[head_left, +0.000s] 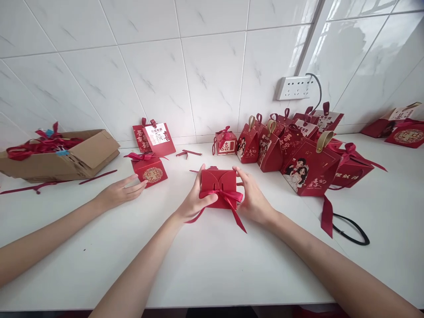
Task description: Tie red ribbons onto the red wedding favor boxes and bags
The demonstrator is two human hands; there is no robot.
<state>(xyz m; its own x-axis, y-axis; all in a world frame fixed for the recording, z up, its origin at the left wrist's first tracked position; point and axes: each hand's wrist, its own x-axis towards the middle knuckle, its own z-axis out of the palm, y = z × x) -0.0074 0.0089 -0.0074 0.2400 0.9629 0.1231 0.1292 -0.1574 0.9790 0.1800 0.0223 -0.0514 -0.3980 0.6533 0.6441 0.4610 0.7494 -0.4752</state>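
A small red gift box (223,177) is held between my two hands above the white table. A shiny red ribbon (233,196) is tied in a bow across it, with two tails hanging down. My left hand (194,199) grips the left side, its thumb lying over the front by the bow. On the right side, my right hand (253,196) has its fingers curled around the edge. Just behind the box, a bit of dark red ribbon or strap shows, mostly hidden.
At left another person's hand (122,191) touches a red box with gold print (153,173). A cardboard box (96,148) holds red ribbons. Several red wedding gift bags (311,168) stand at right, near a black loop (356,238). A power strip (296,88) is on the tiled wall.
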